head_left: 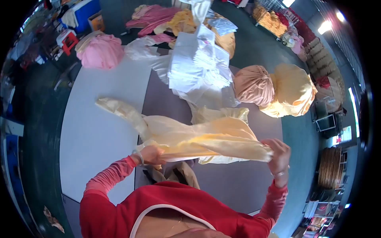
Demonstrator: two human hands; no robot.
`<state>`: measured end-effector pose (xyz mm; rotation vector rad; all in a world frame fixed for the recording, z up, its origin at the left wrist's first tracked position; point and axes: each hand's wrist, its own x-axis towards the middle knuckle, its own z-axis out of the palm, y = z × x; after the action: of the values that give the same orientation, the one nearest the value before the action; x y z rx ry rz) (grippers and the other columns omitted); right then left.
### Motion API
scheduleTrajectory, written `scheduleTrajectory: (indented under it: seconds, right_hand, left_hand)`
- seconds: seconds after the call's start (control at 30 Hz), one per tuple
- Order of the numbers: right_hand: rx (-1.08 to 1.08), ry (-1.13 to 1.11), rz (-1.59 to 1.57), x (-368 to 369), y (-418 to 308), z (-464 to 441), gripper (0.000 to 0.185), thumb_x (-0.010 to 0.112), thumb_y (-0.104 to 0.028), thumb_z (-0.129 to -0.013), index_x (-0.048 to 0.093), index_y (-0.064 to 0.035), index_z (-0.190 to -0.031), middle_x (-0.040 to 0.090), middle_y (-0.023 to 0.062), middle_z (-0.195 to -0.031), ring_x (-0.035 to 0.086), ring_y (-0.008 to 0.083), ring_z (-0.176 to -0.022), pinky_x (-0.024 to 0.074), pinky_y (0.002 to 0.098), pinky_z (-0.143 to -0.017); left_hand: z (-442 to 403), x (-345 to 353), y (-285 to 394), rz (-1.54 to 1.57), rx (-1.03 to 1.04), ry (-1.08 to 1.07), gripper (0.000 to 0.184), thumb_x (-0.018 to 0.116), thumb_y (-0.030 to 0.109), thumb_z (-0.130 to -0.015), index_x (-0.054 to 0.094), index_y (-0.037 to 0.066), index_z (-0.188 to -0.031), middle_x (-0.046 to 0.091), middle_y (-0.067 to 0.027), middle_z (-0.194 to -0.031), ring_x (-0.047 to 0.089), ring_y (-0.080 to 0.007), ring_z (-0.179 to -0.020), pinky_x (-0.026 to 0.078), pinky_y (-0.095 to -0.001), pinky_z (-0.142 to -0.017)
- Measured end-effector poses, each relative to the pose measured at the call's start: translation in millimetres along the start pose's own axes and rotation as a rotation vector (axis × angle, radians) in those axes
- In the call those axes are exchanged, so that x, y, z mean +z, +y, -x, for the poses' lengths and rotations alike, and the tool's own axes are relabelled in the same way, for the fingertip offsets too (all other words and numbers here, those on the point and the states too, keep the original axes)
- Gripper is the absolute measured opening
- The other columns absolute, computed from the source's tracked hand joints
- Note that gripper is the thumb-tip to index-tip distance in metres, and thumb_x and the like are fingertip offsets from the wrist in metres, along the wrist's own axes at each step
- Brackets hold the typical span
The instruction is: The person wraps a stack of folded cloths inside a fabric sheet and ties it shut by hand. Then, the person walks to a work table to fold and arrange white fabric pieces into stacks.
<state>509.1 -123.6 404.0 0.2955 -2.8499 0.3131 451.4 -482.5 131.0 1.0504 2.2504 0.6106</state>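
Observation:
A pale yellow, shiny garment [198, 135] is stretched between my two hands just above the table. My left hand [152, 154], with a bracelet at the wrist, is closed on its near left edge. On the other side, my right hand [279, 152] grips a gathered end of the cloth. One long sleeve-like part trails off to the left over the white board. Folds hide my fingertips in part. Below my left hand lies a beige cloth item with dark strips [180, 174], partly covered by my body.
Beyond the garment stands a stack of white plastic bags or sheets [198, 63]. Right of it sit a brown cloth bundle [254, 85] and a yellow cloth bundle [293, 89]. A pink bundle [102, 51] rests at the table's [99, 139] far left corner. Shelves line the right side.

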Motion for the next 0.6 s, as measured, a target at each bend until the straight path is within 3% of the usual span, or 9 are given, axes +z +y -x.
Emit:
scheduleTrajectory:
  seconds: [0.03, 0.1, 0.13, 0.23, 0.27, 0.3, 0.37, 0.5, 0.6]
  right_hand:
    - [0.038, 0.078, 0.056, -22.1, 8.6, 17.3, 0.017, 0.058, -0.012, -0.064, 0.060, -0.0033, -0.079, 0.055, 0.0086, -0.064, 0.056, 0.0249, -0.060, 0.0440, 0.0299, -0.055]
    - [0.175, 0.367, 0.099, -64.7, 30.5, 59.9, 0.026, 0.051, -0.025, -0.071, 0.060, -0.0022, -0.080, 0.057, 0.0088, -0.068, 0.057, 0.0202, -0.064, 0.0444, 0.0282, -0.057]
    - [0.181, 0.514, 0.069, -92.2, 53.2, 85.2, 0.024, 0.053, -0.022, -0.071, 0.060, -0.0012, -0.081, 0.059, 0.0094, -0.074, 0.058, 0.0202, -0.067, 0.0468, 0.0296, -0.061]
    - [0.228, 0.838, 0.070, -154.0, 157.6, 153.4, 0.024, 0.055, -0.020, -0.073, 0.059, -0.0002, -0.085, 0.060, 0.0108, -0.083, 0.057, 0.0209, -0.073, 0.0482, 0.0316, -0.066]
    - [0.277, 0.872, 0.116, -168.3, 196.4, 166.7, 0.024, 0.054, -0.020, -0.073, 0.059, -0.0002, -0.086, 0.059, 0.0111, -0.084, 0.057, 0.0212, -0.074, 0.0477, 0.0319, -0.067]
    - [0.329, 0.857, 0.168, -179.4, 236.4, 170.6, 0.024, 0.054, -0.020, -0.073, 0.058, -0.0002, -0.087, 0.059, 0.0115, -0.085, 0.056, 0.0215, -0.075, 0.0473, 0.0323, -0.067]
    - [0.441, 0.737, 0.272, -186.7, 332.3, 161.3, 0.025, 0.053, -0.020, -0.074, 0.058, -0.0002, -0.089, 0.058, 0.0122, -0.087, 0.055, 0.0222, -0.078, 0.0463, 0.0330, -0.069]
    - [0.598, 0.448, 0.443, -170.0, 510.9, 94.1, 0.026, 0.051, -0.020, -0.076, 0.056, -0.0002, -0.093, 0.056, 0.0137, -0.092, 0.053, 0.0235, -0.082, 0.0444, 0.0344, -0.072]
    - [0.604, 0.509, 0.497, -198.1, 560.7, 49.5, 0.027, 0.049, -0.020, -0.077, 0.055, -0.0002, -0.095, 0.054, 0.0148, -0.096, 0.052, 0.0245, -0.086, 0.0430, 0.0354, -0.074]
  left_hand:
    - [-13.6, 21.8, 0.3, 0.118, 0.029, 0.001, 0.036, 0.061, 0.031, -0.068, 0.057, 0.011, -0.097, 0.058, -0.0185, -0.080, 0.053, -0.0367, -0.073, 0.044, -0.0362, -0.066]
    - [-37.4, 45.1, 17.1, 0.091, -0.009, -0.031, 0.038, 0.060, 0.029, -0.069, 0.055, 0.011, -0.101, 0.058, -0.0171, -0.087, 0.054, -0.0336, -0.079, 0.044, -0.0360, -0.071]
    - [-51.7, 59.7, 26.7, 0.081, -0.028, -0.046, 0.038, 0.060, 0.029, -0.069, 0.054, 0.011, -0.102, 0.058, -0.0164, -0.091, 0.054, -0.0320, -0.082, 0.044, -0.0359, -0.073]
    - [-98.0, 137.7, 19.4, 0.273, 0.347, 0.010, 0.039, 0.065, 0.023, -0.064, 0.056, 0.012, -0.101, 0.057, -0.0148, -0.098, 0.052, -0.0301, -0.093, 0.041, -0.0382, -0.080]
    - [-109.2, 155.8, 21.2, 0.438, 0.188, -0.118, 0.053, 0.068, 0.021, -0.063, 0.050, 0.011, -0.111, 0.052, -0.0121, -0.108, 0.047, -0.0276, -0.102, 0.035, -0.0355, -0.088]
    - [-129.7, 160.0, 23.9, 0.483, 0.083, -0.175, 0.051, 0.067, 0.021, -0.064, 0.050, 0.010, -0.110, 0.052, -0.0122, -0.107, 0.047, -0.0277, -0.101, 0.036, -0.0357, -0.088]
    - [-203.5, 145.6, 13.8, 0.299, -0.009, -0.151, 0.048, 0.065, 0.022, -0.065, 0.050, 0.010, -0.109, 0.053, -0.0125, -0.105, 0.048, -0.0279, -0.099, 0.036, -0.0362, -0.087]
    - [-392.4, -57.9, 16.6, 0.093, -0.086, 0.375, 0.041, 0.060, 0.023, -0.068, 0.052, 0.009, -0.106, 0.054, -0.0129, -0.101, 0.050, -0.0283, -0.095, 0.037, -0.0372, -0.084]
    - [-424.3, -267.9, 111.5, 0.284, 0.134, 0.896, 0.037, 0.057, 0.024, -0.070, 0.052, 0.008, -0.104, 0.055, -0.0132, -0.098, 0.051, -0.0287, -0.092, 0.038, -0.0380, -0.082]
